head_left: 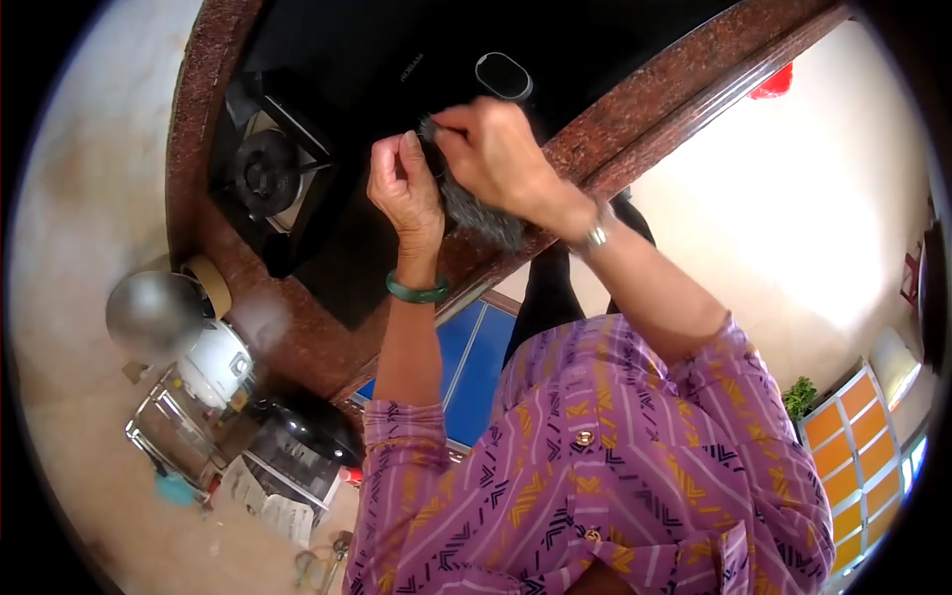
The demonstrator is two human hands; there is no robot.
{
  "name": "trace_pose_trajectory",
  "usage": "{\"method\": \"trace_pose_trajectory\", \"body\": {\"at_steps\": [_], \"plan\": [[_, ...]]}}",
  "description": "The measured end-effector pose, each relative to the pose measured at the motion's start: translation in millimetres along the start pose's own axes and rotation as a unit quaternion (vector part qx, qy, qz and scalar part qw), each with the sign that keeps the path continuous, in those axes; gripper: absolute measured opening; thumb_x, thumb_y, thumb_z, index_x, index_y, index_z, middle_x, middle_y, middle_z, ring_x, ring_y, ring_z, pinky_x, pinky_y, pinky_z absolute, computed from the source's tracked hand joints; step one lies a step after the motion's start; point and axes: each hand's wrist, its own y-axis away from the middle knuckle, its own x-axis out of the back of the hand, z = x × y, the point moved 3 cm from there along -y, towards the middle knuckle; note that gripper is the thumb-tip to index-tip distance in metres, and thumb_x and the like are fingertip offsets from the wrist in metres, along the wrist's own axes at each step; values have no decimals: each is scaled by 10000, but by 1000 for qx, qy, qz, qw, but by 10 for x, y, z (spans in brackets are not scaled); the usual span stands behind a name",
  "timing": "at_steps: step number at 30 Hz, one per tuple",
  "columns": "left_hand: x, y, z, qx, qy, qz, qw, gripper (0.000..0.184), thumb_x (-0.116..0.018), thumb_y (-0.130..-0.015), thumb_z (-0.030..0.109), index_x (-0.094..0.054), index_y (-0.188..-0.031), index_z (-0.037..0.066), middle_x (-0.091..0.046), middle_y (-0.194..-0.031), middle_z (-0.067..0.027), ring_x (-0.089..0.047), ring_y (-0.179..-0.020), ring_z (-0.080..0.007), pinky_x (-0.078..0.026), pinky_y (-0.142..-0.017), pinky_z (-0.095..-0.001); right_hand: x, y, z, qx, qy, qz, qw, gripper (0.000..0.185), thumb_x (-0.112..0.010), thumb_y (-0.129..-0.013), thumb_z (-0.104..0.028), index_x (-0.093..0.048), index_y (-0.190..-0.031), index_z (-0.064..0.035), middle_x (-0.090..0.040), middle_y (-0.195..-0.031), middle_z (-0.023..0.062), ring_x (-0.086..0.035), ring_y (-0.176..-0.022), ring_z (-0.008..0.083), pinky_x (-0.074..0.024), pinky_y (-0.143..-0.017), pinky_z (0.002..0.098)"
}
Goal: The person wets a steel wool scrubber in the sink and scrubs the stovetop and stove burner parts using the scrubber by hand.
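Note:
My left hand [405, 193], with a green bangle at its wrist, is closed in a pinch, thumb against the curled fingers. What it pinches, if anything, is too small to make out. Just beside it, my right hand [496, 164] has its fingertips closed on the upper end of a dark grey, fuzzy, hair-like bundle [481, 218]. The bundle hangs between and below both hands, partly hidden by the right one. Both hands are over the front of a black gas stove [387, 94].
A burner [268, 174] with a black pan support lies left of my hands. The reddish stone counter edge [635, 109] runs close to my right wrist. Further left stand a metal bowl-like object [154, 315], a white appliance [216, 362] and a wire rack [164, 421].

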Motion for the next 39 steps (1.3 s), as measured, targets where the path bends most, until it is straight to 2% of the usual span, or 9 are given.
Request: {"method": "trace_pose_trajectory", "body": {"at_steps": [1, 20, 22, 26, 29, 31, 32, 35, 39], "plan": [[17, 14, 22, 46, 23, -17, 999, 186, -607, -947, 155, -575, -825, 19, -539, -734, 18, -420, -647, -66, -395, -588, -224, -79, -99, 55, -74, 12, -58, 995, 153, -601, -747, -101, -656, -755, 42, -597, -686, 259, -604, -664, 408, -512, -640, 458], [66, 65, -246, 60, 3, -6, 998, 224, -611, -954, 207, -596, -852, 9, -547, -750, 16, -435, -681, -73, -413, -620, -229, 87, 44, -30, -101, 29, -124, 987, 147, -581, -776, -111, -658, -769, 14, -611, -687, 243, -621, -692, 411, -528, -645, 455], [52, 42, -237, 16, -2, 7, 1000, 160, -639, -919, 164, -614, -864, 16, -596, -782, -12, -516, -687, -115, -453, -637, -264, 147, 233, -43, -76, 34, -69, 994, 165, -604, -768, -142, -658, -751, 14, -619, -700, 232, -629, -687, 394, -533, -615, 425], [100, 10, -275, -120, -139, -29, 983, 116, -667, -789, 66, -637, -896, 32, -661, -864, -82, -639, -782, -258, -508, -695, -343, 57, -143, -64, -114, 43, -188, 975, 205, -621, -761, -176, -655, -712, 20, -618, -702, 235, -641, -679, 379, -531, -603, 402], [105, 19, -245, -88, -111, -33, 989, 87, -656, -846, 95, -638, -901, 30, -653, -850, -64, -633, -776, -229, -510, -701, -334, 34, 57, 42, -107, 22, -165, 980, 144, -604, -788, -100, -650, -762, 33, -627, -718, 236, -646, -680, 364, -517, -593, 389], [109, 66, -347, 51, -14, -47, 998, 153, -629, -902, 133, -622, -1006, 21, -651, -948, -68, -622, -860, -206, -522, -765, -330, 52, 268, 82, -102, -34, -72, 992, 170, -608, -771, -113, -645, -738, 50, -604, -706, 265, -640, -730, 405, -519, -643, 419], [167, 336, -887, 26, 231, -94, 968, 251, -616, -928, 153, -570, -1124, 4, -619, -1083, -83, -592, -954, -186, -518, -840, -327, 44, 230, 89, -104, -34, -74, 991, 170, -608, -771, -113, -645, -738, 50, -604, -706, 265, -640, -730, 405, -519, -643, 419], [137, 378, -875, 134, 236, -90, 958, 242, -615, -929, 149, -572, -1119, 5, -618, -1073, -79, -589, -941, -181, -517, -831, -319, -55, -150, 50, -155, 35, -173, 972, 153, -626, -742, -115, -653, -745, 36, -618, -724, 249, -633, -761, 411, -534, -685, 433], [87, 376, -837, 150, 238, -91, 955, 231, -613, -930, 143, -573, -1112, 8, -618, -1060, -74, -586, -923, -174, -516, -818, -309, 104, 159, -47, -89, 10, -103, 991, 177, -641, -724, -145, -639, -717, 32, -618, -737, 252, -622, -767, 420, -528, -675, 431]]}}
